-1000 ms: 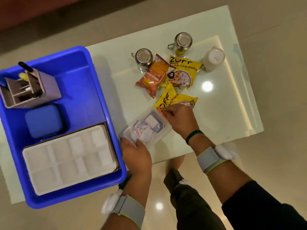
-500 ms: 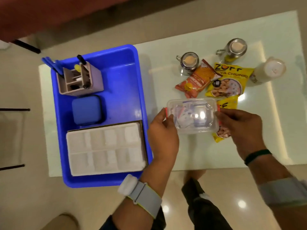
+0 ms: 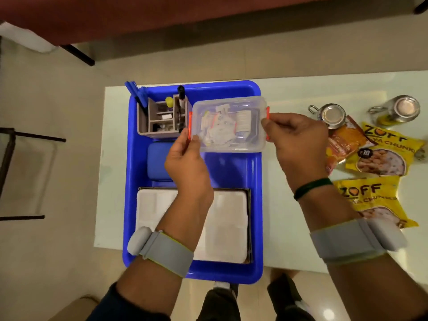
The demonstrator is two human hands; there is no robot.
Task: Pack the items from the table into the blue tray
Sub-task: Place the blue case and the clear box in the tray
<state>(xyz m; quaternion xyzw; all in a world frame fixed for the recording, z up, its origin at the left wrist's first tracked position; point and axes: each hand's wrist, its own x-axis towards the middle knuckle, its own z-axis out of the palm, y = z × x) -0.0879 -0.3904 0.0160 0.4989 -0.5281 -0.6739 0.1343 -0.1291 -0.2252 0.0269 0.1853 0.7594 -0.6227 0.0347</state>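
Clear plastic box point(image 3: 228, 125), packed with small packets, is held above the far right part of the blue tray point(image 3: 256, 205), pinched at its orange end clips by the left hand point(image 3: 185, 163) and right hand point(image 3: 293, 144). Below it, a pen holder point(image 3: 159, 119), blue case point(image 3: 157, 163) and white foam insert point(image 3: 228, 225) are seen in the tray. Snack packets point(image 3: 379, 154) and steel cups point(image 3: 333, 114) lie on the table point(image 3: 284, 228) at right.

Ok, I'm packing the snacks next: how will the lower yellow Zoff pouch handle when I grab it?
The yellow Zoff pouch looks like thin crinkled film, so it will probably flop and bend rather than hold shape. Its glossy surface may slip in a light pinch. It lies flat on the table, so it seems unlikely to roll or tip.
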